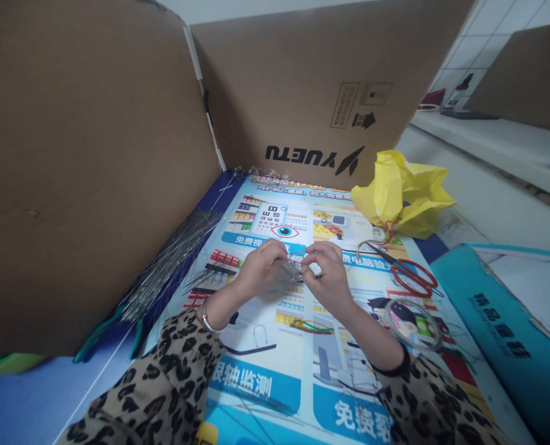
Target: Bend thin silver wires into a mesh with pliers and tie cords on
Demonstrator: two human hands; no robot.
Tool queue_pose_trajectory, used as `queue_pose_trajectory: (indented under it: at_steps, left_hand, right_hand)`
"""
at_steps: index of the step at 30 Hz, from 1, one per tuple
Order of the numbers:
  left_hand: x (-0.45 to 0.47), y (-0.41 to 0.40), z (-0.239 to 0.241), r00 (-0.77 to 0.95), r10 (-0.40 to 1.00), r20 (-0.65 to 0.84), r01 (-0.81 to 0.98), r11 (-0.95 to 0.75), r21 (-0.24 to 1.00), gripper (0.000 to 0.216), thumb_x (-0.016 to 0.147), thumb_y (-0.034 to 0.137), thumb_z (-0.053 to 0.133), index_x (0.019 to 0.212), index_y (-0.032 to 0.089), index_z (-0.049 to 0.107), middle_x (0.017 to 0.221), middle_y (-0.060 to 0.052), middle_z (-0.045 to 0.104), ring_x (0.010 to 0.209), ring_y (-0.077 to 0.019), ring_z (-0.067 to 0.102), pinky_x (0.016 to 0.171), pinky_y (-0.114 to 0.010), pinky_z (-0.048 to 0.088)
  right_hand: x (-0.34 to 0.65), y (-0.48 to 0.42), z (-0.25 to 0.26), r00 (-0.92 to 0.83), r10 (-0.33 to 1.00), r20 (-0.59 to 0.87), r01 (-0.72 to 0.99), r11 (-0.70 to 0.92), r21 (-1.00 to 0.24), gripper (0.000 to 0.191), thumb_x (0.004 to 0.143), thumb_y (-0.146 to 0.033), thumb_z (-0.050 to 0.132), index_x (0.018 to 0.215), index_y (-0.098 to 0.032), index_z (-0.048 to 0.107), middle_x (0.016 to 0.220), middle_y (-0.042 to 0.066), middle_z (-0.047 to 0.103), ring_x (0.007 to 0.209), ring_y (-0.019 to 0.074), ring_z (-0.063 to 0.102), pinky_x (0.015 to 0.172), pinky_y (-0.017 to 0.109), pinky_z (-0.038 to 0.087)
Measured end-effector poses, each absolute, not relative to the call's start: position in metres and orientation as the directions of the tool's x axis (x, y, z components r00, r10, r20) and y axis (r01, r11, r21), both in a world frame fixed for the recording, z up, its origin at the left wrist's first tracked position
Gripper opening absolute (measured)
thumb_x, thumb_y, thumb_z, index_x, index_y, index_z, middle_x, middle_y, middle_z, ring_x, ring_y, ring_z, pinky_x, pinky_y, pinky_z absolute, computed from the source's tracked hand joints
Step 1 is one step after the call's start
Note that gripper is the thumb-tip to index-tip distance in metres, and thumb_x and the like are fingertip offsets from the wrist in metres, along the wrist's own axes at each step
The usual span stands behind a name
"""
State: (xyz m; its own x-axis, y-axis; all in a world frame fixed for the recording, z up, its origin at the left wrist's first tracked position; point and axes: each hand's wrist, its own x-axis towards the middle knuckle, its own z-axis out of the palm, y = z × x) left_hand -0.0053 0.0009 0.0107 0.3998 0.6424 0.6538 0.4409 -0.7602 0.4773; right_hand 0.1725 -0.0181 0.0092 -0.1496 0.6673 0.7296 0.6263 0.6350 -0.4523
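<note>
My left hand (262, 267) and my right hand (328, 275) meet over the printed sheet, fingertips pinched. Between them is a small silvery wire piece (294, 269), with a thin reddish strand near its top; its exact shape is blurred. Both hands grip this piece, one at either side. Just below lie several green, red and yellow cords (312, 326). To the left rests a bundle of long thin silver wires (168, 266). Red-handled scissors (414, 277) and a ring-shaped clear roll (414, 324) lie to the right of my right hand.
Cardboard panels (325, 74) rise at the back and left. Green-handled pliers (101, 334) lie by the wires. A crumpled yellow bag (395, 191) stands at the right rear, and a teal box (502, 334) at the right. Small bent wire pieces (261, 174) lie at the back.
</note>
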Motion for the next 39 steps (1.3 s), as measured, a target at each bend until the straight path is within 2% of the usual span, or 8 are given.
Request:
queue_pose_trajectory:
  at_steps: [3, 7, 13, 22, 26, 30, 34, 39]
  left_hand:
    - [-0.005, 0.001, 0.011, 0.355, 0.685, 0.637, 0.52, -0.711, 0.474, 0.013, 0.08, 0.006, 0.046, 0.078, 0.018, 0.05, 0.083, -0.002, 0.059, 0.083, -0.0141, 0.055, 0.073, -0.028, 0.043]
    - [-0.003, -0.001, 0.011, 0.33, 0.696, 0.638, 0.639, -0.662, 0.391, 0.012, 0.08, 0.007, 0.045, 0.078, 0.018, 0.049, 0.082, -0.001, 0.061, 0.082, -0.0158, 0.056, 0.076, -0.032, 0.039]
    - [0.001, -0.005, 0.015, 0.295, 0.692, 0.659, 0.716, -0.617, 0.328, 0.014, 0.079, 0.007, 0.044, 0.074, 0.019, 0.048, 0.078, 0.0, 0.063, 0.078, -0.0164, 0.056, 0.077, -0.034, 0.035]
    - [0.002, -0.005, 0.013, 0.277, 0.665, 0.694, 0.72, -0.622, 0.308, 0.013, 0.078, 0.007, 0.045, 0.075, 0.019, 0.048, 0.078, 0.0, 0.063, 0.076, -0.0175, 0.055, 0.076, -0.034, 0.034]
    - [0.0, -0.001, 0.014, 0.309, 0.642, 0.701, 0.679, -0.665, 0.31, 0.012, 0.08, 0.01, 0.047, 0.074, 0.019, 0.048, 0.078, -0.001, 0.063, 0.078, -0.0175, 0.055, 0.075, -0.034, 0.036]
    - [-0.001, 0.0, 0.013, 0.304, 0.636, 0.709, 0.653, -0.681, 0.332, 0.01, 0.081, 0.011, 0.046, 0.077, 0.019, 0.049, 0.081, -0.001, 0.062, 0.083, -0.0172, 0.055, 0.077, -0.034, 0.037]
    - [0.0, -0.002, 0.012, 0.32, 0.624, 0.713, 0.614, -0.71, 0.346, 0.011, 0.082, 0.011, 0.045, 0.077, 0.019, 0.051, 0.081, -0.001, 0.062, 0.083, -0.0166, 0.055, 0.078, -0.033, 0.038]
    - [0.002, -0.005, 0.01, 0.358, 0.619, 0.699, 0.583, -0.733, 0.35, 0.009, 0.081, 0.012, 0.047, 0.076, 0.019, 0.052, 0.08, -0.002, 0.062, 0.083, -0.0165, 0.056, 0.078, -0.033, 0.039]
  right_hand:
    - [0.174, -0.018, 0.008, -0.157, 0.641, 0.751, 0.633, 0.649, -0.422, 0.014, 0.067, -0.008, 0.054, 0.07, -0.021, 0.055, 0.09, 0.003, 0.057, 0.094, 0.0201, 0.05, 0.089, 0.042, 0.037]
    - [0.174, -0.018, 0.006, -0.202, 0.598, 0.776, 0.626, 0.688, -0.367, 0.016, 0.066, -0.007, 0.054, 0.071, -0.022, 0.055, 0.092, 0.003, 0.057, 0.099, 0.0211, 0.049, 0.09, 0.043, 0.037]
    - [0.172, -0.02, 0.004, -0.285, 0.588, 0.757, 0.629, 0.71, -0.315, 0.018, 0.066, -0.005, 0.054, 0.073, -0.022, 0.054, 0.095, 0.003, 0.057, 0.104, 0.0226, 0.046, 0.09, 0.043, 0.037]
    - [0.174, -0.018, 0.008, -0.361, 0.613, 0.703, 0.636, 0.713, -0.295, 0.017, 0.067, -0.006, 0.053, 0.073, -0.022, 0.057, 0.095, 0.003, 0.059, 0.106, 0.0228, 0.045, 0.09, 0.043, 0.035]
    - [0.178, -0.016, 0.014, -0.4, 0.694, 0.598, 0.665, 0.669, -0.332, 0.013, 0.072, -0.011, 0.053, 0.074, -0.022, 0.06, 0.094, 0.004, 0.059, 0.102, 0.0219, 0.045, 0.087, 0.04, 0.036]
    - [0.187, -0.013, 0.029, -0.389, 0.725, 0.568, 0.664, 0.648, -0.373, 0.01, 0.078, -0.02, 0.054, 0.079, -0.021, 0.063, 0.092, 0.004, 0.061, 0.096, 0.0192, 0.048, 0.086, 0.036, 0.036]
    - [0.202, -0.013, 0.05, -0.445, 0.812, 0.378, 0.747, 0.569, -0.344, 0.015, 0.081, -0.022, 0.049, 0.081, -0.02, 0.064, 0.086, 0.004, 0.063, 0.085, 0.0172, 0.053, 0.078, 0.031, 0.036]
    - [0.219, -0.02, 0.067, -0.528, 0.848, 0.048, 0.831, 0.527, -0.177, 0.02, 0.08, -0.018, 0.045, 0.071, -0.019, 0.063, 0.075, 0.003, 0.063, 0.071, 0.0143, 0.054, 0.061, 0.025, 0.033]
